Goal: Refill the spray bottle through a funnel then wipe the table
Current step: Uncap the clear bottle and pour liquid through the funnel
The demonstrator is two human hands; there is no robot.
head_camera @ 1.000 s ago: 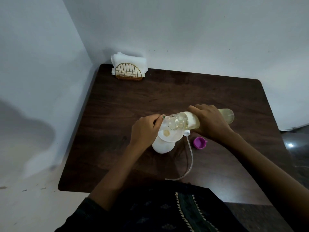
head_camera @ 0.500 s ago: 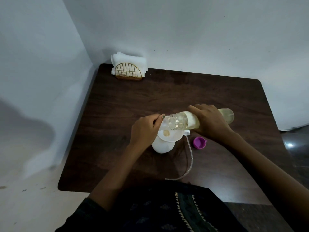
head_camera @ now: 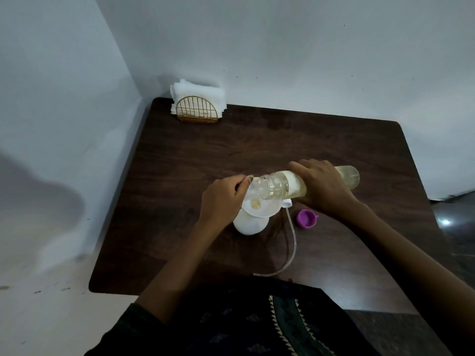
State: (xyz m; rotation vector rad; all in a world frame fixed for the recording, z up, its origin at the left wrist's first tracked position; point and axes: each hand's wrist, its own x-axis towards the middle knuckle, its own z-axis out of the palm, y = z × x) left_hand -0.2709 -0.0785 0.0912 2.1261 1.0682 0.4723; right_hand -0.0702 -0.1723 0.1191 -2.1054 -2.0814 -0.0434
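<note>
My dark wooden table (head_camera: 257, 150) is carrying a gold wire napkin holder (head_camera: 197, 111), white round spray bottle (head_camera: 250, 223), purple plastic cap (head_camera: 306, 219) and clear thin tube (head_camera: 290, 249).

You have made no change that can be made out: your right hand (head_camera: 321, 191) tips the refill bottle (head_camera: 282, 187) no further toward 9 o'clock. Your left hand (head_camera: 223, 199) has not shifted on the funnel (head_camera: 267, 211), and the yellowish pool (head_camera: 255, 204) in it looks no bigger

A gold wire holder (head_camera: 198, 112) of white napkins (head_camera: 197, 91) stands at the far-left corner.
</note>
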